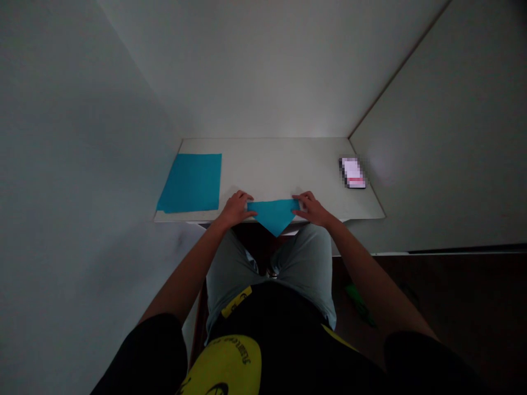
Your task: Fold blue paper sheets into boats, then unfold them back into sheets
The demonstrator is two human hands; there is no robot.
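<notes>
A folded piece of blue paper [275,214] lies at the near edge of the white tabletop, its long straight side away from me. Its pointed corner hangs past the edge toward my lap. My left hand [237,209] grips the left end, thumb on top of the paper and fingers at the far corner. At the opposite end, my right hand [312,208] holds the paper in the same way, thumb over its face and fingertips by the fold. Whatever part of the fingers goes under the paper is hidden.
Flat blue paper sheets [192,184] lie on the left of the white tabletop [280,164], their edges slightly offset. A phone [353,173] with a lit, blurred screen rests at the right. Walls close in the table at the back and both sides.
</notes>
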